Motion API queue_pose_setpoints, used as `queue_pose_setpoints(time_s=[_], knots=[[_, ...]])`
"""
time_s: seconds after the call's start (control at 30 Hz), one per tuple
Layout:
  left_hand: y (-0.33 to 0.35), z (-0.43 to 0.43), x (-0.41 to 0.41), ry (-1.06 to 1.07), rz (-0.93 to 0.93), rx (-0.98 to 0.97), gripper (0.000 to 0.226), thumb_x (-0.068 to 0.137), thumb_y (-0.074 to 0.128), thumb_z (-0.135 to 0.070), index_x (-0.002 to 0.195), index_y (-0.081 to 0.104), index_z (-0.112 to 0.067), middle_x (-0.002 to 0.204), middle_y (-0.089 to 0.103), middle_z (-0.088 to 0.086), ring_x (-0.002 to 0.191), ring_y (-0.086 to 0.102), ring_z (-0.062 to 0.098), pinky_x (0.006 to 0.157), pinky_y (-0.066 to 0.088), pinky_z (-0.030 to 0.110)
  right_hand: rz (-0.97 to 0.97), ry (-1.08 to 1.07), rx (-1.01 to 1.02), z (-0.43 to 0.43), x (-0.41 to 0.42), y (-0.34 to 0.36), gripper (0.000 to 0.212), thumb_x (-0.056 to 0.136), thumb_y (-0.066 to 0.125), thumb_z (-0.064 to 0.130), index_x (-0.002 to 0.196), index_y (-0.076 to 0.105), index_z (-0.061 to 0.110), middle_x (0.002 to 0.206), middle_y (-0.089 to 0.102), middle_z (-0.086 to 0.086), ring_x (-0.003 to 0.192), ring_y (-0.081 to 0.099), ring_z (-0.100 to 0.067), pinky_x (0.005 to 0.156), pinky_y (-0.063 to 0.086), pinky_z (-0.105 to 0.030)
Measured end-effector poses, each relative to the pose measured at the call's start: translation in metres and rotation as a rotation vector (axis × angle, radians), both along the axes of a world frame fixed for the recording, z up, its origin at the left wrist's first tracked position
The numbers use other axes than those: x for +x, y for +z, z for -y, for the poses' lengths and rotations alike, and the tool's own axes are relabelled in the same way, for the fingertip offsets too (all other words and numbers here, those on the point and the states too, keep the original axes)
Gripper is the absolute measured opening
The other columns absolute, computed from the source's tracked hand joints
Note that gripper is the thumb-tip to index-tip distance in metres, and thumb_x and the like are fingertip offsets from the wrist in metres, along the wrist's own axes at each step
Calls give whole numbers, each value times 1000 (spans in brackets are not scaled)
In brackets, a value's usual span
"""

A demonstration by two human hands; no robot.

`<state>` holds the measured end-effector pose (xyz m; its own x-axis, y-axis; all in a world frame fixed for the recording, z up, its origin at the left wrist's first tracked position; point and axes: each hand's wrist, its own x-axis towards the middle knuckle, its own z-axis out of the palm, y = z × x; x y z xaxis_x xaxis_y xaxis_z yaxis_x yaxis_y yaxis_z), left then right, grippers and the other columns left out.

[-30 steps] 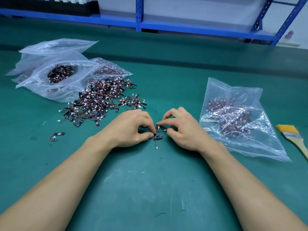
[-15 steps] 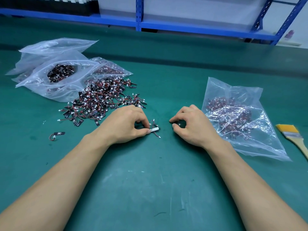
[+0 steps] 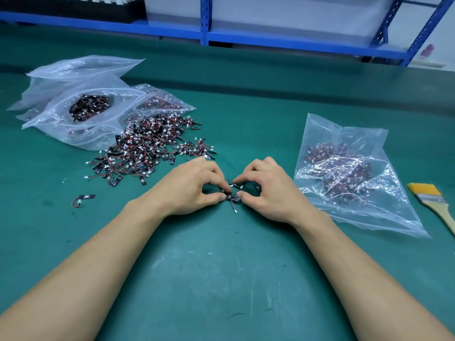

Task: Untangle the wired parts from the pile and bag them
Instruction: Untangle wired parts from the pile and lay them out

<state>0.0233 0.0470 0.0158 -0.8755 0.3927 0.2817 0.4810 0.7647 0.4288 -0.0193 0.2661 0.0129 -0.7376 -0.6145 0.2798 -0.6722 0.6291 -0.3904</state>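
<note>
A pile of small black wired parts with red wires and white plugs lies on the green mat, left of centre. My left hand and my right hand meet just in front of it. Both pinch a small cluster of wired parts between thumb and fingertips, with one white plug hanging below. Another black part shows under my right fingers. A clear bag holding parts lies to the right of my right hand.
Several clear bags, one open with black parts inside, lie at the back left. A single wired part sits alone at the left. A yellow-bristled brush lies at the right edge. Blue shelving runs behind the mat.
My hands were together, moved apart half a second ago with the left keeping a part, and have now come back together on the small cluster.
</note>
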Motion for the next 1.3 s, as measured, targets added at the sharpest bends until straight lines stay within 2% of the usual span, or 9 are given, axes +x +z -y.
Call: queue_pose_setpoints(time_s=[0.3,0.43,0.53,0.67,0.77,0.87,1.07,1.2,1.3], knots=[[0,0,-1,-10,6,34,10,83,78,-35,93,78,-34,95,65,-14,91,54,5,89,47,37,18,-58,-55,0,-4,-5,6,92,70,26,93,75,26,83,62,13,83,48,-13,79,44,-32],[-1,0,-1,-6,15,50,12,82,78,-40,92,78,-34,95,65,-16,91,53,2,89,47,37,23,-109,-139,-1,-4,-4,6,92,70,22,95,74,25,82,61,18,73,45,3,75,36,-24],[-1,0,-1,-3,22,55,13,81,77,-43,92,77,-35,95,65,-16,91,52,0,89,47,36,37,-169,-231,-2,-2,0,10,89,72,19,97,73,25,77,62,23,70,48,5,73,38,-21],[0,0,-1,-5,27,67,12,80,78,-43,90,77,-36,94,66,-15,92,55,3,88,47,37,45,-207,-180,-8,0,6,10,83,71,19,88,70,28,73,65,22,74,49,-6,74,43,-29],[1,2,-1,-6,33,77,13,79,79,-42,89,78,-35,93,66,-15,93,58,6,88,48,39,13,-210,-122,-10,1,10,15,80,69,28,95,71,25,84,62,13,85,49,-14,84,44,-36],[1,2,-1,-9,40,74,13,79,79,-42,90,78,-34,94,66,-14,93,56,4,89,47,38,-71,-163,-182,-9,3,14,23,78,67,34,98,72,24,90,53,7,91,47,-15,87,43,-39],[3,3,1,-22,23,23,12,83,78,-36,94,78,-33,96,65,-16,93,52,2,91,45,30,-72,32,44,6,10,5,16,87,71,49,96,75,37,90,46,15,93,38,-11,87,36,-38],[3,5,1,-17,25,-19,22,87,72,-16,101,79,-31,100,64,-16,96,51,3,95,41,26,-1,48,-28,5,8,5,10,85,76,45,89,75,35,86,50,16,92,40,-11,90,37,-40],[4,5,1,-17,26,-24,25,87,71,-14,103,78,-32,100,65,-16,97,53,4,94,43,27,84,26,-128,3,8,6,4,84,79,36,84,76,33,81,54,14,89,42,-12,90,41,-44]])
